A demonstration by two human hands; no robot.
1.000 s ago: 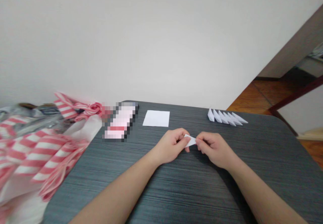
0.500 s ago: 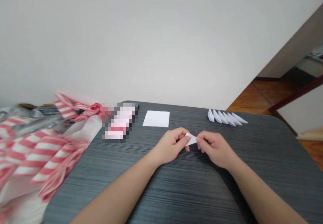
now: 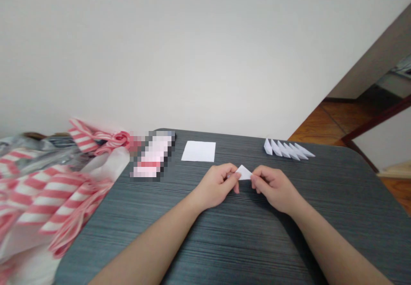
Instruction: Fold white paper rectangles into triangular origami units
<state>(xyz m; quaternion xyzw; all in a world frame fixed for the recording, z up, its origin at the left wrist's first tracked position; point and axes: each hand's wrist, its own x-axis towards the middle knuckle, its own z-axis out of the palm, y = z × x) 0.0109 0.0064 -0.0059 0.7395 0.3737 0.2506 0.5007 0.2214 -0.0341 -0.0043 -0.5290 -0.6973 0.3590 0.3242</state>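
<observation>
Small white folded paper triangle [image 3: 244,173], tip pointing far, pinched between both hands over the dark bench [image 3: 224,250]. Left hand [image 3: 215,186] closed on its left corner, right hand [image 3: 272,188] closed on its right corner. Square white paper sheet [image 3: 198,151] lies far left, row of folded paper pieces [image 3: 287,149] far right.

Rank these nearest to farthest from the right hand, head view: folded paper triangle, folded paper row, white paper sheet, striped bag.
1. Folded paper triangle: pinched in the right hand.
2. Folded paper row: ahead, at the far table edge.
3. White paper sheet: ahead, leftward.
4. Striped bag: far left, beside the table.
</observation>
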